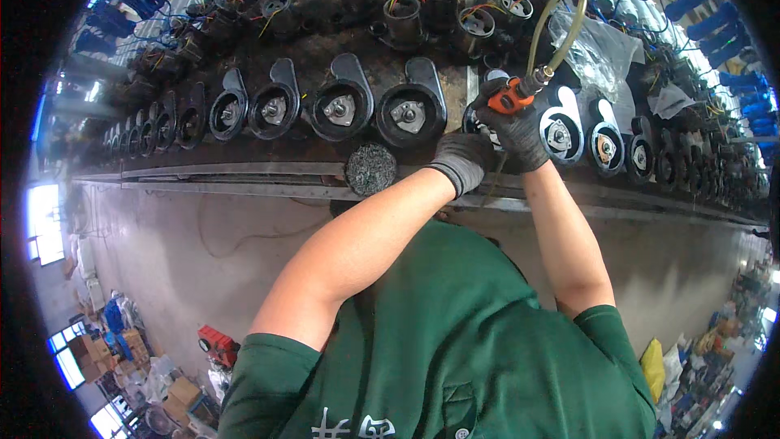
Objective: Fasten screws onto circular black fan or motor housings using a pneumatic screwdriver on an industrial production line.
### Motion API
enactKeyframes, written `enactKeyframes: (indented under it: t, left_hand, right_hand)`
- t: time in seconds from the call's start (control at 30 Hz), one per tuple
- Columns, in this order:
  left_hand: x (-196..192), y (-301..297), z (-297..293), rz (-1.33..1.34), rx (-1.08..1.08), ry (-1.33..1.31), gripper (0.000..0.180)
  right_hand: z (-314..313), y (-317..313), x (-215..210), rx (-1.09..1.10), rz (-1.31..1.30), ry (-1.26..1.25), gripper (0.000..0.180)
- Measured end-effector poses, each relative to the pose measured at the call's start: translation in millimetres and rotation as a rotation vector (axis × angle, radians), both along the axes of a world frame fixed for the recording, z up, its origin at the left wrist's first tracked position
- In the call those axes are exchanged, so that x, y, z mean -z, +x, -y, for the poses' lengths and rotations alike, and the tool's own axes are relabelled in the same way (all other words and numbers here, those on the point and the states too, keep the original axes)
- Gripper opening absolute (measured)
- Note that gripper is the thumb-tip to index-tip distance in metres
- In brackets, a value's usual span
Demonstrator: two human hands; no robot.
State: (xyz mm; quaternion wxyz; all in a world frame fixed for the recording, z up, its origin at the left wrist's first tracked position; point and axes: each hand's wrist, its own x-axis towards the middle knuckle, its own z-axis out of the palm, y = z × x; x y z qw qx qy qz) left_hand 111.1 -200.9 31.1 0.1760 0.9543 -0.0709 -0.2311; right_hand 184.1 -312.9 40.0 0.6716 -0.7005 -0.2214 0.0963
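The right hand (pixel 524 134), in a dark grey glove, is closed around an orange tool (pixel 512 96), located right of centre in the upper half of the frame. A metal fitting (pixel 538 77) joins the tool to a yellowish hose (pixel 578 20), which arches toward the top of the frame. Below the tool, a partly covered housing (pixel 469 120) sits on the table (pixel 268 169). The left hand (pixel 465 158), likewise gloved, is beside this housing with fingers bent; whether it grips anything cannot be told, the fingertips being hidden.

Immediately left of the hands is a black housing (pixel 412 135) with a metal centre, part of a row running to the left of the frame. To the right is a pale-rimmed housing (pixel 561 154). A dark, rough-textured disc (pixel 371 169) lies at the table's front edge, near frame centre. Cylindrical bodies with coloured wires (pixel 404 26) occupy upper centre; a clear plastic bag (pixel 601 53) lies upper right.
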Motion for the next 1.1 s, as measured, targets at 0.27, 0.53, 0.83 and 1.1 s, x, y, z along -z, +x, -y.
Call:
enactKeyframes:
  t: [0.27,0.53,0.83,1.1]
  left_hand:
    - [-1.1,-0.3,-3.6,-0.051,-0.011,-0.027,0.040]
    - [67.4,-12.6,-29.8,0.299,-0.026,-0.468,0.033]
    - [-20.5,-63.9,-32.5,0.021,-0.754,-1.323,0.038]
    - [-38.6,-72.6,-18.5,-0.188,-0.777,-1.610,0.039]
  right_hand:
    - [-2.3,0.6,0.8,0.036,0.030,-0.054,0.044]
    - [14.4,14.8,4.5,0.025,0.055,0.084,0.051]
    - [61.3,-37.7,-64.0,0.083,-0.309,0.833,0.050]
    - [83.0,-80.0,-67.4,0.243,-0.566,0.962,0.049]
